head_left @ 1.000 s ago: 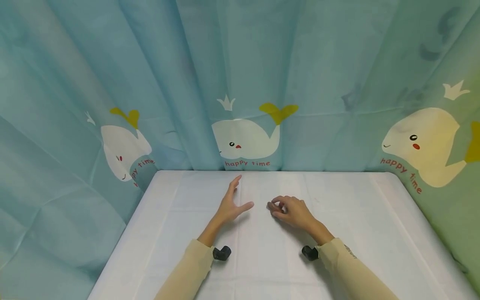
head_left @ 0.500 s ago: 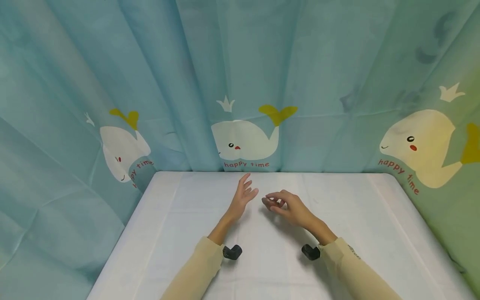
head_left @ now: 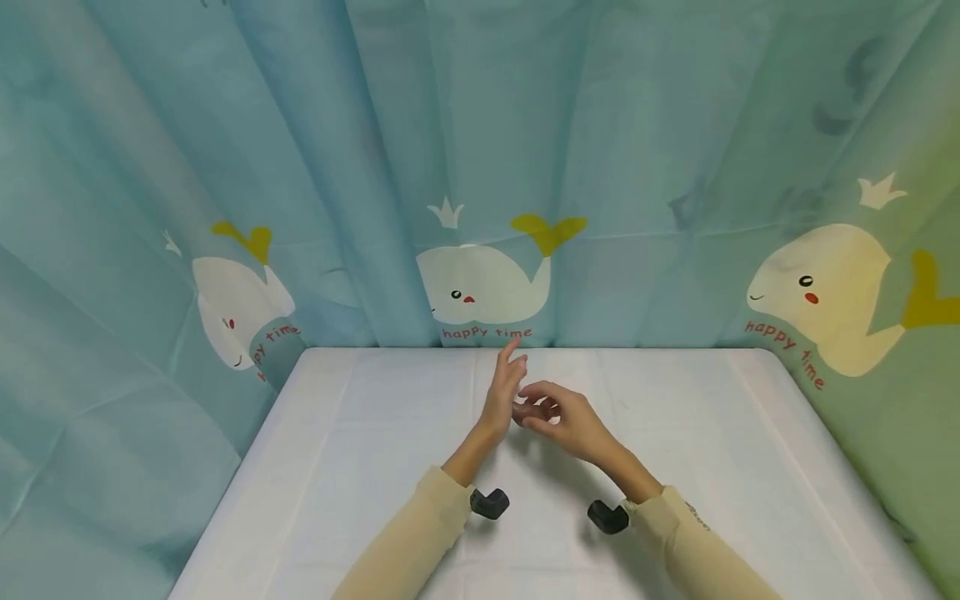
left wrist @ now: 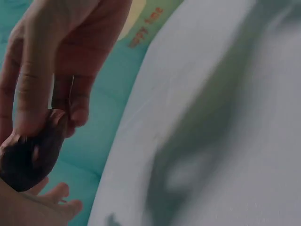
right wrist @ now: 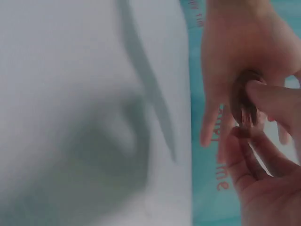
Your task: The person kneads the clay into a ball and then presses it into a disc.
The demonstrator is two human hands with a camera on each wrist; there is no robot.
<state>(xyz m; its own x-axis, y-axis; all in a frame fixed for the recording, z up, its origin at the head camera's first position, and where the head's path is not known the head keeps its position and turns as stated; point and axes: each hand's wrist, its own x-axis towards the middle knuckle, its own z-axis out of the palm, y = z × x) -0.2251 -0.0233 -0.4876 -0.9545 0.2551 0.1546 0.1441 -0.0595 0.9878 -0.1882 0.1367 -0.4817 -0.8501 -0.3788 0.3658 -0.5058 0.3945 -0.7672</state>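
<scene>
A small dark brown, shiny, rounded object (head_left: 527, 412) is pinched between the thumb and fingertips of my right hand (head_left: 576, 423), raised above the white table. The left hand (head_left: 500, 403) stands beside it with its fingers extended and its palm turned toward the object. In the left wrist view, the dark rounded object (left wrist: 35, 153) hangs below the right fingertips, its lower end close to the left palm. From the right wrist, the brown object (right wrist: 243, 101) appears in front of the left palm, partly covered by the right thumb.
The white-covered table (head_left: 375, 467) reaches back to a blue-green curtain (head_left: 637, 167) printed with whales. Each sleeve cuff carries a black camera mount, one at the left wrist (head_left: 490, 503) and another at the right wrist (head_left: 607, 517). Shadows of both hands fall on the cloth.
My left hand has moved right to the object, its thumb no longer spread out. The right hand has lifted the object and shifted slightly left with it.
</scene>
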